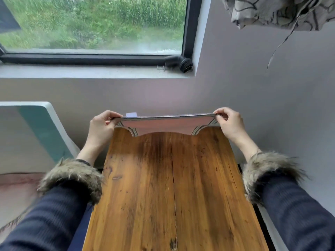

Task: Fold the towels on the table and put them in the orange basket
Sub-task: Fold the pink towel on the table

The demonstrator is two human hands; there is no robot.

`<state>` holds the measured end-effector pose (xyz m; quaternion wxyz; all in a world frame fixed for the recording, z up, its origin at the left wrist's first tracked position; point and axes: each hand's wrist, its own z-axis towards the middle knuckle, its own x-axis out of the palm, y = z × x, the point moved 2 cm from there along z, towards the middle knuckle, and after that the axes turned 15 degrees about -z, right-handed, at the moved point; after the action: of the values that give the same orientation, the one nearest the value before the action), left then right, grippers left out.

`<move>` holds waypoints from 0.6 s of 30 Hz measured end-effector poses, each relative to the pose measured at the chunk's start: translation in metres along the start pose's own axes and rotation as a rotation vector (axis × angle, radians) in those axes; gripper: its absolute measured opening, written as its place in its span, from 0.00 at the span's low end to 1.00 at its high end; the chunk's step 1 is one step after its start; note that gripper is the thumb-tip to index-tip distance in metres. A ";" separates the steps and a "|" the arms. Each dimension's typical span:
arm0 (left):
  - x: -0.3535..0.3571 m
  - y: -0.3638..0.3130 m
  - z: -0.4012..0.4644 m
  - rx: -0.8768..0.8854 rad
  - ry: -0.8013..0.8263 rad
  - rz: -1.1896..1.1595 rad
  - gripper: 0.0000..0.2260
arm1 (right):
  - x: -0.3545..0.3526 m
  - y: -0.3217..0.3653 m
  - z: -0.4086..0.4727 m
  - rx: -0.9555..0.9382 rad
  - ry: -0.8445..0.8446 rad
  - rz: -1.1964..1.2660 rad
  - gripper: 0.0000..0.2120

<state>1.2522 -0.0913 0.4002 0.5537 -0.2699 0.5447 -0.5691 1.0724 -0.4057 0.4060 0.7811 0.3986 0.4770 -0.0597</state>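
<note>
Fingers of our left hand [101,124] and right hand [230,122] pinch the two upper corners of a pinkish towel [163,124], stretched taut over the far end of the wooden table [163,187]. We judge folding barely begun. Orange basket not in view; we cannot tell how many towels remain or whether any are done.
</note>
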 end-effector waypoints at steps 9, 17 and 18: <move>0.017 0.117 -0.157 -0.370 0.390 0.247 0.04 | 0.080 -0.112 -0.159 0.250 0.598 -0.222 0.05; 0.018 0.166 -0.219 -0.722 0.693 0.264 0.03 | 0.094 -0.149 -0.215 0.376 0.889 -0.242 0.03; 0.018 0.166 -0.216 -0.711 0.680 0.262 0.04 | 0.094 -0.148 -0.212 0.383 0.872 -0.217 0.04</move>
<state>1.1067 -0.0038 0.1863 0.2858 -0.1706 0.8833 -0.3301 0.9047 -0.3343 0.1996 0.4103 0.4709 0.7790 -0.0547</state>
